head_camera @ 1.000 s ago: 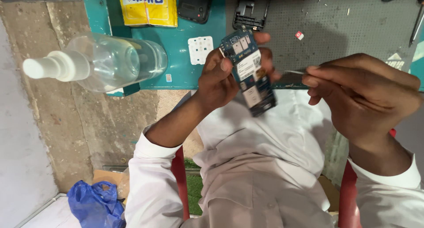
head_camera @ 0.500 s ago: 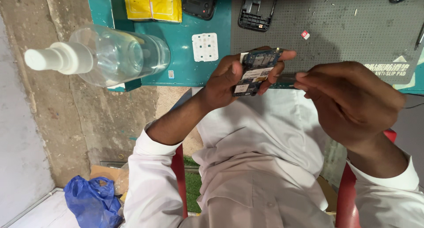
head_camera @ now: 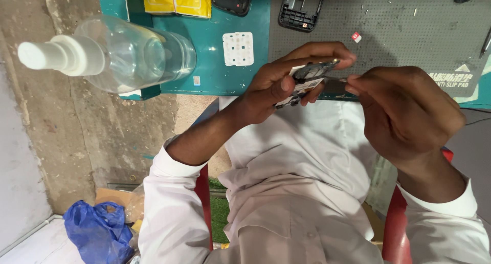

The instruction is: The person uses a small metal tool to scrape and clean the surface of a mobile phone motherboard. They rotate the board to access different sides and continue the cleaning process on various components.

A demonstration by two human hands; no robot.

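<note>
The left hand (head_camera: 279, 85) is now tilting the circuit board (head_camera: 307, 75) nearly edge-on where it was facing up a second ago, its grip closed around it above the desk (head_camera: 220, 64) edge, while the right hand (head_camera: 404, 110), at 3 o'clock, is pinching thin tweezers (head_camera: 335, 81) against it.

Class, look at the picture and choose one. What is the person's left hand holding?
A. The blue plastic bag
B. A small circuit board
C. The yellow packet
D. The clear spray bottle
B. The left hand pinches a small circuit board between thumb and fingers in front of the white shirt, while the clear spray bottle and the yellow packet sit untouched on the teal table.
</note>
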